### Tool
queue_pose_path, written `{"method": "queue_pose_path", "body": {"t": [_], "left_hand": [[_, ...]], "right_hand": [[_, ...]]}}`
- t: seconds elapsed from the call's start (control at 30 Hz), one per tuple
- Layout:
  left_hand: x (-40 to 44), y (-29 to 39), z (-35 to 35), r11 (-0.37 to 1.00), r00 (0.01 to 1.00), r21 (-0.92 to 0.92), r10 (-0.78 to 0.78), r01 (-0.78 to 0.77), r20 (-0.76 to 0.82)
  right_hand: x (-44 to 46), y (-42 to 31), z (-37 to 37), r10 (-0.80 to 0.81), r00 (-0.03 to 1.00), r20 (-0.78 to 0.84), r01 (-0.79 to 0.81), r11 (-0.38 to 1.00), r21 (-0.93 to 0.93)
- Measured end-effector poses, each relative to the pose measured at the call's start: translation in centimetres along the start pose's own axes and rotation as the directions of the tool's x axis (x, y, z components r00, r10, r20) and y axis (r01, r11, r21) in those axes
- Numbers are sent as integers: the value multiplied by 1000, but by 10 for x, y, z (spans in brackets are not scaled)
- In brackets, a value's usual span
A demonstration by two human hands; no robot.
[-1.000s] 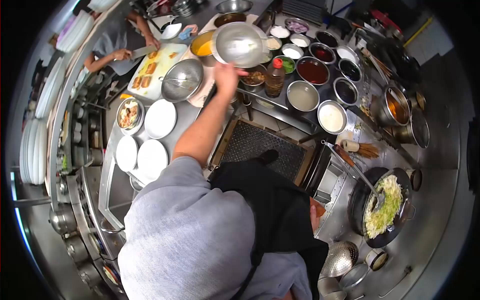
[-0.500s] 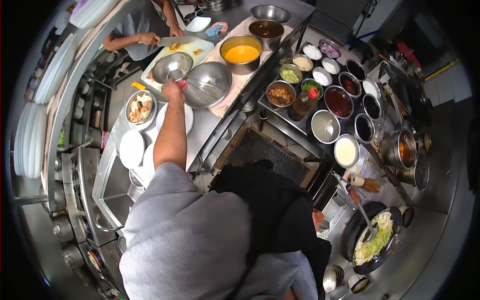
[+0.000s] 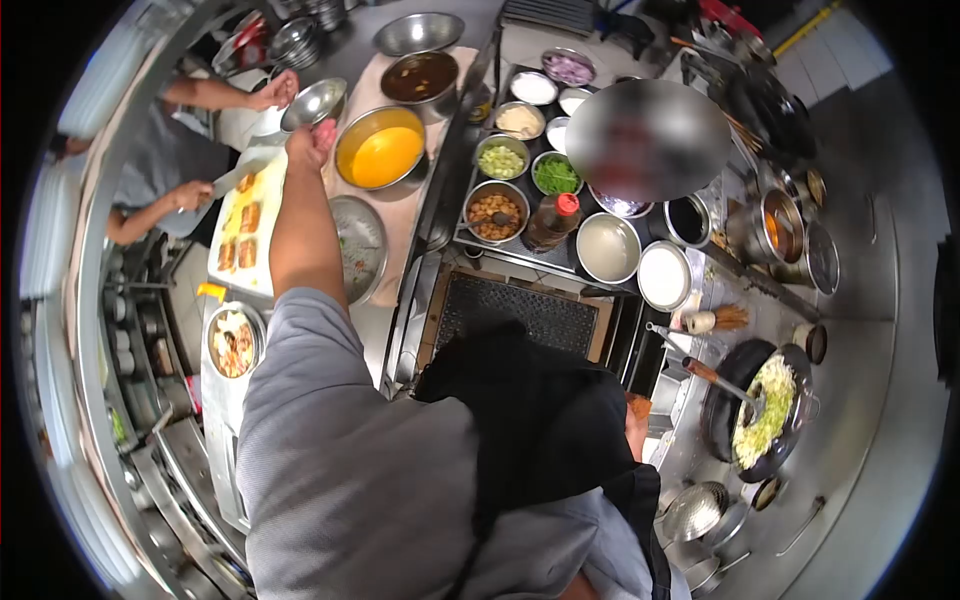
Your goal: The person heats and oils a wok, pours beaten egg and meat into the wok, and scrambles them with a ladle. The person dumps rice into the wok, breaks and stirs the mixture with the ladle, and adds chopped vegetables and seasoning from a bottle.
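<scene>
My left hand (image 3: 312, 145) stretches out ahead, its fingers closed on the near edge of a small metal mixing bowl (image 3: 318, 102). The bowl is tilted beside the pot of orange-yellow liquid (image 3: 380, 150). A co-worker's hand (image 3: 280, 90) is close to its far rim; whether it touches the bowl is unclear. Beneath my forearm, a larger metal bowl (image 3: 360, 250) is partly covered. My right hand (image 3: 637, 428) shows only as a sliver of skin beside the black apron, near the stove, with its fingers hidden.
The co-worker's other hand (image 3: 190, 195) holds a knife by a cutting board (image 3: 255, 200) with browned food pieces. Sauce and ingredient tubs crowd the counter ahead; a red-capped bottle (image 3: 553, 222) stands among them. At right, a wok (image 3: 735, 400) holds chopped greens and a ladle.
My left hand has carried the small bowl farther out, away from the larger bowl. The co-worker's one hand has left the board and come near the bowl. My view has turned.
</scene>
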State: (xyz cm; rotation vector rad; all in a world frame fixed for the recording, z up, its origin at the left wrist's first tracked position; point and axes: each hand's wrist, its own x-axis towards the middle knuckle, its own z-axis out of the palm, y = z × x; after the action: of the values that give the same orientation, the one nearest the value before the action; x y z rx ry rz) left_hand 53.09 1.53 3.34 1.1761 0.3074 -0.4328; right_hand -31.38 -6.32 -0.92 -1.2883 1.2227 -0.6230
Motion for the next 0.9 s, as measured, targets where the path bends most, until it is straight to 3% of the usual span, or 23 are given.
{"method": "queue_pose_path", "body": {"t": [0.1,0.17,0.2,0.23,0.27,0.3,0.37,0.47,0.53,0.57,0.6,0.63,0.67,0.7,0.73,0.77,0.83,0.87,0.9], "left_hand": [[-38,-31,29,828,902,371,334,-419,274],[-144,-84,62,600,700,376,509,-706,501],[-189,-111,70,647,765,464,313,-605,562],[-220,-148,69,693,758,453,209,-560,618],[-240,-185,66,546,617,413,265,-729,741],[-268,-205,69,605,696,530,58,-595,715],[-287,-265,69,577,595,418,153,-702,789],[-305,-303,93,551,569,416,134,-723,811],[-305,-326,104,539,586,438,131,-719,800],[-295,-342,107,607,648,474,91,-638,756],[-314,-333,119,539,635,466,179,-702,751],[-299,-346,117,661,641,412,137,-627,755],[-301,-341,121,621,586,369,184,-692,789],[-313,-331,127,311,510,415,358,-855,782],[-314,-322,129,473,583,431,240,-769,777],[-331,-303,136,428,564,438,229,-790,793],[-367,-270,160,475,409,259,244,-841,880],[-398,-246,180,290,312,242,227,-926,923],[-428,-233,202,355,187,110,190,-928,964]], "right_hand": [[-10,32,-3,-10,998,-54,5,996,-90],[-15,28,3,50,993,-107,-60,994,-89],[-18,17,5,96,986,-137,-106,992,-67],[-20,5,8,141,976,-166,-150,988,-42],[-22,-9,13,184,963,-198,-188,982,-1],[-24,-15,17,228,946,-228,-225,974,43],[-25,-13,13,203,962,-183,-181,974,134],[-32,-11,5,193,960,-204,-165,975,150],[-42,10,-4,296,923,-246,-212,925,317],[-46,32,-13,308,913,-266,-217,922,322],[-50,24,-16,298,908,-294,-196,923,331],[-55,20,-24,316,893,-320,-217,926,308],[-62,22,-34,292,900,-325,-213,942,258],[-69,31,-41,294,892,-343,-183,929,321],[-76,33,-52,306,886,-348,-178,918,355],[-88,32,-61,314,885,-343,-172,907,385],[-112,33,-78,378,828,-414,-143,857,495],[-122,36,-87,406,800,-441,-124,832,541],[-132,44,-96,412,784,-465,-107,827,552]]}}
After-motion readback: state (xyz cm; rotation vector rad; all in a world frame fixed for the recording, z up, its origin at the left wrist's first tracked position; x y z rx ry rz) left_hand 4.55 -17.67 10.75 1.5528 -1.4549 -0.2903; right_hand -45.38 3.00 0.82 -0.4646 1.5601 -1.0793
